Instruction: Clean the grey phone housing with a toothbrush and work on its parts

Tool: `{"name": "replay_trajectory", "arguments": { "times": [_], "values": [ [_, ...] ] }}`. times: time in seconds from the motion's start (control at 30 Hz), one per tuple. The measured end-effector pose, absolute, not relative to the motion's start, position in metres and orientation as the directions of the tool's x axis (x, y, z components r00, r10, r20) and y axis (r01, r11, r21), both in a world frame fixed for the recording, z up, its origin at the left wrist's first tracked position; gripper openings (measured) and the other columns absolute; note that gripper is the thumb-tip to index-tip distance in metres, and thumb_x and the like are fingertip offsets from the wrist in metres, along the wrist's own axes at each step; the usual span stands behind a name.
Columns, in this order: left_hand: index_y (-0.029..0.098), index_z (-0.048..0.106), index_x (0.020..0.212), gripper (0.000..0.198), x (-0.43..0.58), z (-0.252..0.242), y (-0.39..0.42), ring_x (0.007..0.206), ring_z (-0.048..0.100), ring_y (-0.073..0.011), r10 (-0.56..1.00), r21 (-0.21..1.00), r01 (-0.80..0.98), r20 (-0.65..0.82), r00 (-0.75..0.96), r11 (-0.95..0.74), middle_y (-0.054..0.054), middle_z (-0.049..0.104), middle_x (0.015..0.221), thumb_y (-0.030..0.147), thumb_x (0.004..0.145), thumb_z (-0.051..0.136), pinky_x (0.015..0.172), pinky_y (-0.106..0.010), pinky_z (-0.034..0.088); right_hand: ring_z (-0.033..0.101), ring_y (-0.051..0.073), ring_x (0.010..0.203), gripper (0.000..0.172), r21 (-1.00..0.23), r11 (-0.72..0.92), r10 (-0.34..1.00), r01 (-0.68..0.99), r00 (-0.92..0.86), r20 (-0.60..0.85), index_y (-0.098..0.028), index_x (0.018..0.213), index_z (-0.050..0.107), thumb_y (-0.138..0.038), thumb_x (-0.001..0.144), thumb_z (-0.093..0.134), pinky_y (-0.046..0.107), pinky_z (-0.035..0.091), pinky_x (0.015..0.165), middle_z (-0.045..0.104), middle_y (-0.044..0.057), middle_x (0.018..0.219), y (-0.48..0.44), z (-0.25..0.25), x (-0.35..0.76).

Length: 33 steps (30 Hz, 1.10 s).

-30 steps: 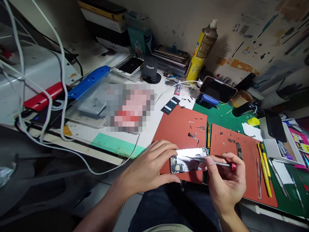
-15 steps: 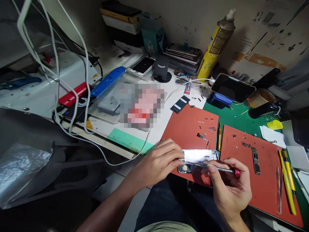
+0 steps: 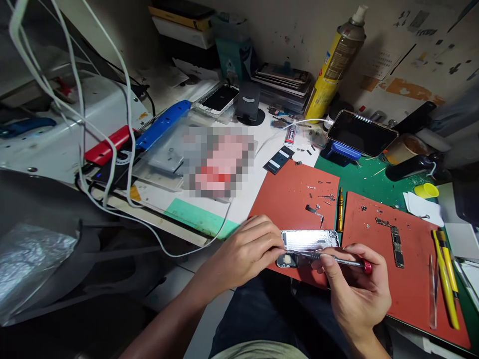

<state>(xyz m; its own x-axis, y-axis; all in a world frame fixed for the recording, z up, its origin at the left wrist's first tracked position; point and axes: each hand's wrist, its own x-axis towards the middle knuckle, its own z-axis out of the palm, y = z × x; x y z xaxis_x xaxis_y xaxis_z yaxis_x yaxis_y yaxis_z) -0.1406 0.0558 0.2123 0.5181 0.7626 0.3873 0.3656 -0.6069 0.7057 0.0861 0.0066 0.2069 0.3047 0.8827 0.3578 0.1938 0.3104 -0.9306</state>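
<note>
An opened phone housing [image 3: 309, 240], its silvery inside facing up, lies across the lower part of the red mat. My left hand [image 3: 254, 247] is closed at the housing's left end, with thumb and fingers pressed together there. A slim grey screwdriver with a red end cap [image 3: 346, 261] is gripped by my right hand [image 3: 359, 286]. It lies almost level, with its tip pointing left over the housing, close to my left fingertips. The exact contact at the tip is hidden. Below the tip shows a dark part of the phone with a pale square.
Small screws and a flex cable [image 3: 314, 212] lie on the red mat [image 3: 288, 192]. A gold screwdriver [image 3: 340, 209] sits between the mats. To the right are a logic board [image 3: 396, 244], tweezers [image 3: 433, 291] and yellow tools [image 3: 445, 279]. A propped phone [image 3: 362, 132] and spray can [image 3: 337, 65] stand behind.
The camera view has shifted slightly. Both hands, the screwdriver and the phone housing stay almost in the same place.
</note>
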Motion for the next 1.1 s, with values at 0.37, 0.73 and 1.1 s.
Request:
{"name": "replay_trajectory", "arguments": {
  "times": [0.37, 0.73, 1.1],
  "values": [
    [0.018, 0.066, 0.103, 0.007, -0.14, 0.211, 0.055, 0.097, 0.061, -0.0185, 0.769, 0.719, 0.363, 0.373, 0.518, -0.593, -0.003, 0.069, 0.101, 0.014, 0.108, 0.065, 0.09, -0.036, 0.052, 0.081, 0.019, 0.066, 0.04, -0.914, 0.317, 0.876, 0.253, 0.29, 0.385, -0.022, 0.117, 0.065, -0.013, 0.086, 0.088, 0.028, 0.072, 0.07, 0.084, 0.002, 0.089, 0.005, 0.203, 0.087],
    [0.019, 0.067, 0.105, 0.003, -0.141, 0.211, 0.055, 0.098, 0.062, -0.0195, 0.774, 0.724, 0.362, 0.37, 0.514, -0.587, -0.004, 0.07, 0.101, 0.016, 0.107, 0.068, 0.089, -0.037, 0.054, 0.083, 0.021, 0.074, 0.039, -0.901, 0.315, 0.874, 0.298, 0.279, 0.398, -0.022, 0.116, 0.066, -0.016, 0.085, 0.09, 0.03, 0.073, 0.071, 0.083, 0.002, 0.09, 0.003, 0.199, 0.09],
    [0.021, 0.06, 0.141, 0.072, -0.146, 0.207, 0.058, 0.132, 0.061, -0.0328, 0.723, 0.62, 0.44, 0.326, 0.609, -0.65, -0.014, 0.067, 0.14, 0.055, 0.085, 0.091, 0.111, -0.052, 0.056, 0.079, 0.018, 0.063, 0.036, -0.96, 0.241, 0.753, 0.143, 0.596, 0.278, -0.021, 0.108, 0.062, -0.02, 0.086, 0.091, 0.024, 0.066, 0.057, 0.082, 0.001, 0.084, 0.006, 0.209, 0.086]
  ]
}}
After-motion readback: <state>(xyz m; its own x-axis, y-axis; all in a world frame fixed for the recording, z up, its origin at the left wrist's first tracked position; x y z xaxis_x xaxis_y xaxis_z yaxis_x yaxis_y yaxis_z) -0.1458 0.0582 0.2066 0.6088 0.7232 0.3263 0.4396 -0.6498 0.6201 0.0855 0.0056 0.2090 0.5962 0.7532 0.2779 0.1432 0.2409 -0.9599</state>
